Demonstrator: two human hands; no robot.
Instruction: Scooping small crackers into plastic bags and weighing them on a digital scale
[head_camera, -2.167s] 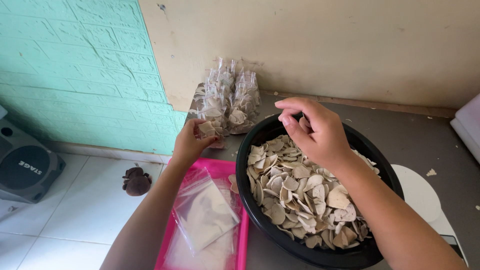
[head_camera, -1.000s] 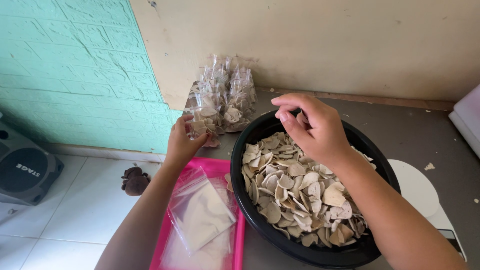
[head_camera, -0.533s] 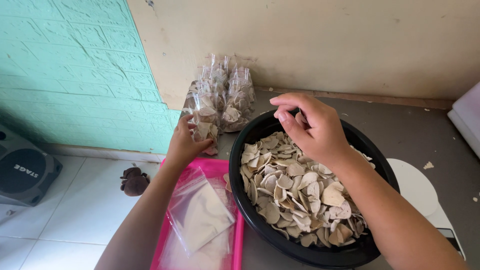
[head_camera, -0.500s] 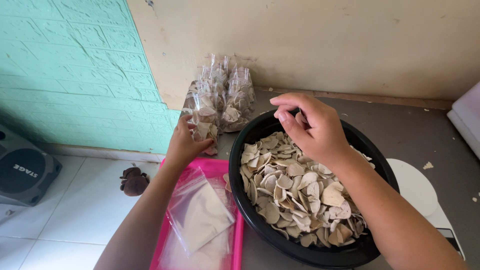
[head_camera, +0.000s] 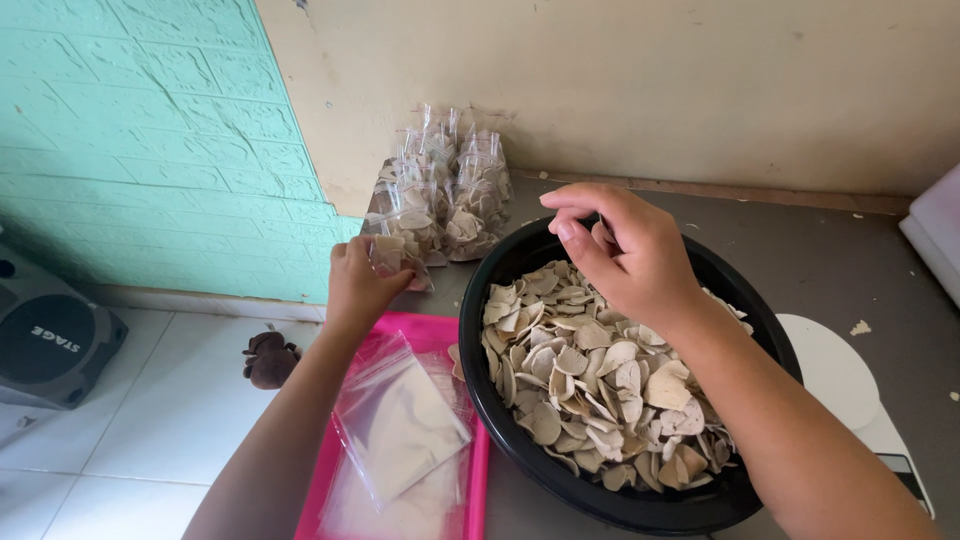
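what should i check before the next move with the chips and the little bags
1. Left hand grips a small filled bag: ok.
2. Bag sealed at the top: cannot tell, fingers cover it.
3. Room beside the pile of filled bags by the wall: ok.
4. Right hand over the black bowl, fingers pinched; chip between them: cannot tell.
5. Chips left in the bowl: ok, plenty.
6. Empty clear bags ready on the pink tray: ok.

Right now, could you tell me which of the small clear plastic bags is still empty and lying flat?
The flat empty clear plastic bag on the pink tray. The other bags, stacked by the wall, are filled with pale chips, as is the filled bag in the left hand.
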